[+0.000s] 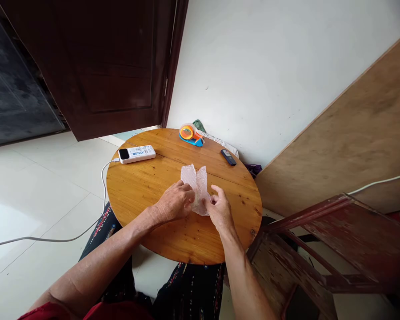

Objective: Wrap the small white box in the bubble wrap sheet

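A piece of clear bubble wrap (pixel 202 182), folded with its two upper flaps standing apart, lies near the middle of the round wooden table. My left hand (pixel 176 200) is at its left side, with curled fingers closed on the edge; the fingertips are partly hidden. On the opposite side, my right hand (pixel 220 209) pinches the lower right edge, its thumb on the plastic and its index finger raised away. Whether anything is wrapped inside the folds I cannot tell.
On the wooden table (pixel 136 182) are a white device (pixel 143 153) with a cable (pixel 102 213), an orange and blue tape dispenser (pixel 190 134) and a small dark device (pixel 228 157). A worn wooden chair (pixel 346 240) stands right; a white wall (pixel 253 66) rises behind.
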Motion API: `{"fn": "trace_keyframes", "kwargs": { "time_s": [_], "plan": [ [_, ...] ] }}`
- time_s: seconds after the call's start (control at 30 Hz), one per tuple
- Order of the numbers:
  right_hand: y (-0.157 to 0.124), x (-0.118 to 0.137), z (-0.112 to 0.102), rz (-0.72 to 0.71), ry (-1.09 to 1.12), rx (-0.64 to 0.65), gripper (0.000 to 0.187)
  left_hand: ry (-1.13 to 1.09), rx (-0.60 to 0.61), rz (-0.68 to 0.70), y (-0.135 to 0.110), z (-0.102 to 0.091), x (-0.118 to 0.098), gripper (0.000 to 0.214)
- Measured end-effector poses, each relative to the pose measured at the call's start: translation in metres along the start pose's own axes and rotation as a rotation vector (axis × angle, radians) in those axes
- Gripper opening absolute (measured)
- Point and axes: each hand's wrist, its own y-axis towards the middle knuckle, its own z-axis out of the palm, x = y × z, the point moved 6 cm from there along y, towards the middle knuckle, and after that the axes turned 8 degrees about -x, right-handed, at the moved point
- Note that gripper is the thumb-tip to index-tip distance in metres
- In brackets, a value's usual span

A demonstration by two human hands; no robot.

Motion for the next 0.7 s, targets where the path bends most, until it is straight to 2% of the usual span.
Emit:
{"fn": "trace_keyframes", "kwargs": {
  "time_s": [0.1, 0.17, 0.4, 0.63, 0.7],
  "plan": [
    [-0.002, 0.012, -0.005, -0.072, -0.049, -0.076, 0.059, 0.002, 0.010, 0.000, 0.001, 0.000, -0.001, 0.017],
    [-0.003, 0.022, -0.006, -0.095, -0.032, -0.098, 0.058, -0.005, 0.006, -0.001, 0.002, 0.000, -0.001, 0.017],
    [-0.005, 0.045, 0.012, -0.060, 0.126, 0.070, 0.058, -0.043, 0.003, -0.040, 0.005, 0.001, 0.001, 0.015],
    [-0.007, 0.046, 0.014, -0.113, 0.117, 0.169, 0.056, -0.114, 0.002, -0.084, 0.004, 0.001, 0.005, 0.011],
    [-0.008, 0.047, 0.015, -0.107, 0.142, 0.192, 0.055, -0.114, -0.002, -0.111, 0.003, 0.001, 0.007, 0.020]
  ]
}}
